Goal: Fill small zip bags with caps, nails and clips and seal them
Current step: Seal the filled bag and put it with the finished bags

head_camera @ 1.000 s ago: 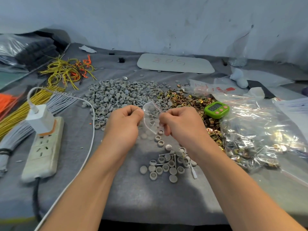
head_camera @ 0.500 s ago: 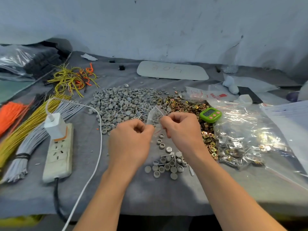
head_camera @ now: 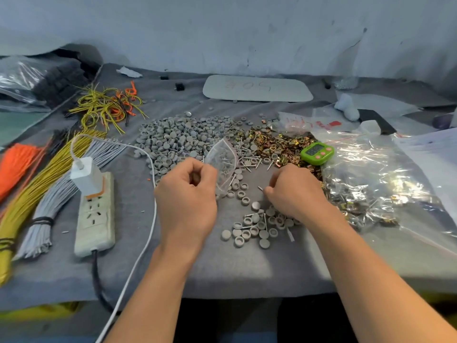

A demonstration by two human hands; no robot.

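Left hand (head_camera: pixel 188 194) pinches the small zip bag (head_camera: pixel 221 162) by one edge, raised off the desk (head_camera: pixel 222 268), likely ready for loading. Right hand (head_camera: pixel 294 191) is curled low beside loose caps (head_camera: pixel 257 227), pinching what looks like a nail (head_camera: pixel 260 188).

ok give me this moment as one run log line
phase: filling bag | left hand: holds small zip bag | right hand: pinches a nail beside loose caps | bag contents: cannot tell
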